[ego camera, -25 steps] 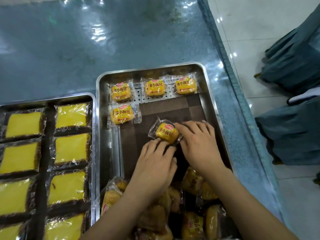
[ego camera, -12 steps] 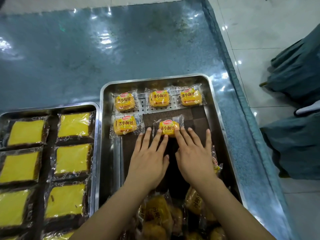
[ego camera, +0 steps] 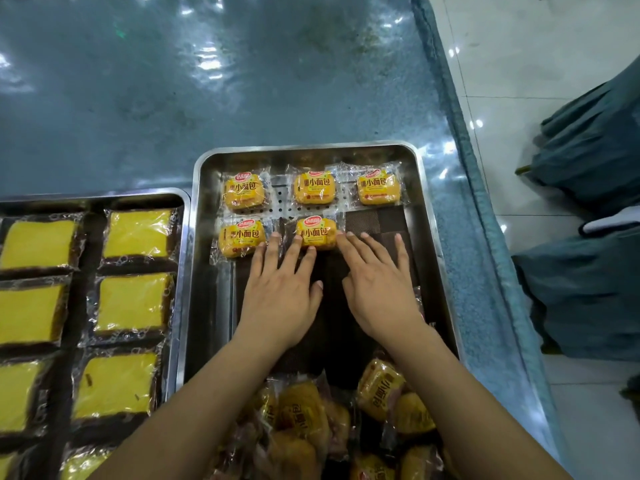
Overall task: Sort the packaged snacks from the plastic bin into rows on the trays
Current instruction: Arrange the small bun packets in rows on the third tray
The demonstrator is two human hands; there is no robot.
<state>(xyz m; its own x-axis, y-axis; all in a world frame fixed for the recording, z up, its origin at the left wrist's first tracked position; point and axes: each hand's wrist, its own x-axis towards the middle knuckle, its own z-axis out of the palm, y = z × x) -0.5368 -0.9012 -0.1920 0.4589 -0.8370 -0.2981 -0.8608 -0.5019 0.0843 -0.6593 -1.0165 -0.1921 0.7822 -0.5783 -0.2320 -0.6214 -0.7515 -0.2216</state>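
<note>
1. crowding is the first risk: the middle packet (ego camera: 317,233) lies in the second row of the right tray (ego camera: 211,323), and its clear wrapper touches or nearly touches the back-row packet at its 12 o'clock. pushed further that way, one wrapper edge could ride over the other.
2. the left hand (ego camera: 280,292) lies flat, fingers straight, gripping nothing, with its fingertips at the packet's 6 o'clock edge. its outer finger is just beside the second-row left packet (ego camera: 242,239), so a sideways slip toward 9 o'clock could knock that packet askew.
3. the right hand (ego camera: 381,289) is also flat and holds nothing, its first fingertip at the packet's 4 o'clock corner. if one hand pushes harder than the other, i judge the packet would turn out of line.
4. both palms rest on the dark mat (ego camera: 377,220). dragging them could bunch or shift it under the rows.
5. counts in the right tray: three packets in the back row at 12 o'clock and two in the second row, five in all. the second row's slot at 3 o'clock is unfilled.
6. the left tray (ego camera: 104,197), at 9 o'clock, holds yellow cake packets (ego camera: 138,233) in two columns. about eight show, and the lowest are cut off by the frame.
7. the loose pile (ego camera: 311,420) at 6 o'clock overlaps too much to count. the bin itself cannot be made out.
</note>
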